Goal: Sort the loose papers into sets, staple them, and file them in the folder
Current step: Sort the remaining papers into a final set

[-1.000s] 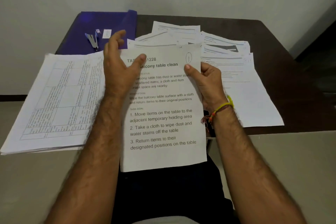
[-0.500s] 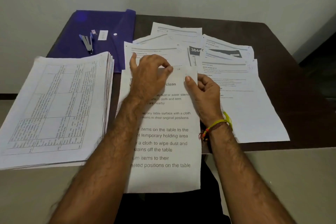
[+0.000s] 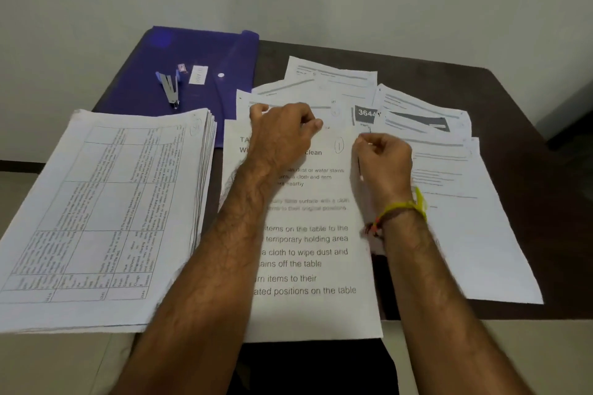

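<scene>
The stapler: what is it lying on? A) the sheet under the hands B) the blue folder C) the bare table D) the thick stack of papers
B: the stapler lies on the blue folder, beyond the thick stack.

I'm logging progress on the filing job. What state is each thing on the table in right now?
Blue folder: closed, lying flat at the table's far left.
Stapler: idle on the folder, untouched.
Thick paper stack: piled at left, overhanging the table edge.
Task sheet: lying flat, overhanging the near edge.
Loose papers: fanned out, overlapping, unsorted.
Left hand: on the task sheet's top, fingers curled.
Right hand: curled at the sheet's right edge; grip unclear.
</scene>
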